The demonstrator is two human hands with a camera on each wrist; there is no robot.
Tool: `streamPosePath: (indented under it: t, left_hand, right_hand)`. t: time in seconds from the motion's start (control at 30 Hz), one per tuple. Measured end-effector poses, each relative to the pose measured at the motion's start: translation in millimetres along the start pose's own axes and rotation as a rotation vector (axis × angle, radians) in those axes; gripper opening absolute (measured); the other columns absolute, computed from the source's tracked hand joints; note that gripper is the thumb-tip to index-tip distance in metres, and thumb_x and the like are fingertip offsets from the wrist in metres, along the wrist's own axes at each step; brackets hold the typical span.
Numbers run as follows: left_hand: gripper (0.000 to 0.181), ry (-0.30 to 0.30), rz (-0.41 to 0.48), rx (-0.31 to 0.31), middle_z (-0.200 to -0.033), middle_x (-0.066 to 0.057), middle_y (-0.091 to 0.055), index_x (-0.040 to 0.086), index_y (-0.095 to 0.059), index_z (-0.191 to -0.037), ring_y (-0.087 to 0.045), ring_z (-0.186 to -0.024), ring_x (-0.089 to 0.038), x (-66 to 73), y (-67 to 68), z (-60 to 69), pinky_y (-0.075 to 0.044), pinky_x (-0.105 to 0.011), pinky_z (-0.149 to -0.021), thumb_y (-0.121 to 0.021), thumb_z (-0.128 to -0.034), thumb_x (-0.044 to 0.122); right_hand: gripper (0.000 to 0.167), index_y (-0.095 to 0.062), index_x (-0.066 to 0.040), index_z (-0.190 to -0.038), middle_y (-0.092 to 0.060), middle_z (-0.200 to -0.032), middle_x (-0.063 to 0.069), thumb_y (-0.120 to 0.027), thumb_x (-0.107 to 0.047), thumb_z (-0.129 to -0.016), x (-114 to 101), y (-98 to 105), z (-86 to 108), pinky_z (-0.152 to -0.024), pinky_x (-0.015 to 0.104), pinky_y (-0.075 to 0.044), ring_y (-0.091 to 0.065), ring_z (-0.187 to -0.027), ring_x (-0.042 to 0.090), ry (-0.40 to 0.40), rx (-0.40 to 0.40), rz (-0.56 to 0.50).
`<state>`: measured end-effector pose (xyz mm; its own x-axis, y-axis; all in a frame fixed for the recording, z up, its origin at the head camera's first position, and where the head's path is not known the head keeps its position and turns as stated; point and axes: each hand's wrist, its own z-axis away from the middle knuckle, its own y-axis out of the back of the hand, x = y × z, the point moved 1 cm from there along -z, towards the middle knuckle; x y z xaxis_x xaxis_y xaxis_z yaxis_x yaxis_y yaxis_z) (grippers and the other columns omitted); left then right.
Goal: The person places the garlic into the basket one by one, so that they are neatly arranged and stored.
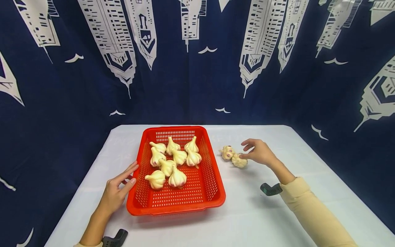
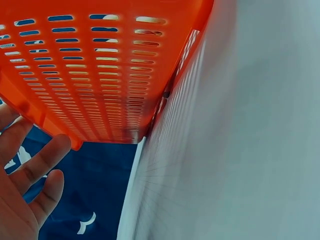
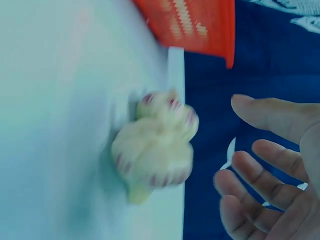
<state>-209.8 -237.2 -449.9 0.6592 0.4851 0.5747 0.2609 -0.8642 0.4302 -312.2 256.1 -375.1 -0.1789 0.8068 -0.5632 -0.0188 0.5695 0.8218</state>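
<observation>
A red plastic basket (image 1: 175, 210) with slotted walls stands on the table and holds several garlic bulbs (image 1: 177, 177). At its left rim is my left hand (image 1: 115, 192), fingertips at the edge and fingers loosely extended. The left wrist view shows that hand (image 2: 25, 185) beside the slotted wall. To the right of the basket, two garlic bulbs lie close together, one (image 1: 227, 152) behind the other (image 1: 239, 160). Over the nearer one hovers my right hand (image 1: 260, 152), fingers spread and holding nothing. In the right wrist view a gap separates the hand (image 3: 280, 175) from the blurred bulbs (image 3: 152, 150).
A white cloth covers the table (image 1: 247, 212). Behind it hangs a dark blue curtain (image 1: 185, 85) printed with white buildings and birds. A dark band with a device (image 1: 271, 189) is on the right wrist, and a similar one (image 1: 115, 238) on the left.
</observation>
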Motion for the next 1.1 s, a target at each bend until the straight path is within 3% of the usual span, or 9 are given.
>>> streamPosePath:
  t: [0.13, 0.3, 0.6, 0.93, 1.1]
  left_hand:
    - [0.043, 0.003, -0.005, -0.003, -0.136, -0.016, -0.059, 0.000, -0.063, -0.130, -0.061, -0.086, -0.006, -0.6, 0.0, -1.1, -0.046, -0.018, -0.069, -0.063, -0.0877, -0.005]
    - [0.044, 0.010, -0.021, -0.002, -0.136, -0.016, -0.059, 0.000, -0.064, -0.130, -0.060, -0.087, -0.004, -0.5, 1.3, -0.5, -0.046, -0.019, -0.069, -0.064, -0.0859, -0.005]
    - [0.044, -0.003, -0.013, -0.004, -0.135, -0.017, -0.059, -0.001, -0.063, -0.129, -0.059, -0.085, -0.004, 0.2, 2.0, 0.2, -0.046, -0.018, -0.069, -0.064, -0.0854, -0.006]
    - [0.044, -0.017, -0.010, -0.012, -0.136, -0.017, -0.059, -0.001, -0.063, -0.130, -0.060, -0.086, -0.004, 1.8, 0.6, -0.2, -0.046, -0.019, -0.068, -0.064, -0.0856, -0.007]
    - [0.045, -0.005, -0.013, -0.003, -0.136, -0.016, -0.059, 0.000, -0.064, -0.130, -0.060, -0.085, -0.004, 0.2, 0.0, -0.6, -0.046, -0.019, -0.068, -0.064, -0.0853, -0.006]
  right_hand:
    - [0.053, -0.063, 0.003, -0.120, -0.067, -0.107, 0.023, -0.085, -0.017, -0.076, 17.0, 0.7, 0.2, -0.067, 0.037, -0.054, -0.067, -0.085, 0.029, -0.007, 0.034, -0.003]
    - [0.059, -0.062, 0.002, -0.123, -0.064, -0.110, 0.024, -0.087, -0.018, -0.074, 32.6, -3.6, -0.3, -0.064, 0.034, -0.052, -0.064, -0.081, 0.025, 0.006, 0.000, 0.005]
    - [0.079, -0.053, 0.004, -0.134, -0.058, -0.108, 0.026, -0.091, -0.016, -0.067, 46.2, -17.5, -2.1, -0.065, 0.036, -0.047, -0.057, -0.076, 0.023, 0.119, -0.067, 0.108]
    - [0.063, -0.061, 0.003, -0.126, -0.057, -0.099, 0.019, -0.087, -0.008, -0.070, 54.2, -30.0, -3.5, -0.062, 0.034, -0.047, -0.055, -0.075, 0.022, 0.125, -0.062, 0.132]
    - [0.072, -0.057, 0.000, -0.133, -0.056, -0.104, 0.020, -0.089, -0.010, -0.069, 53.6, -33.5, -3.0, -0.071, 0.041, -0.050, -0.056, -0.087, 0.031, 0.153, -0.019, 0.150]
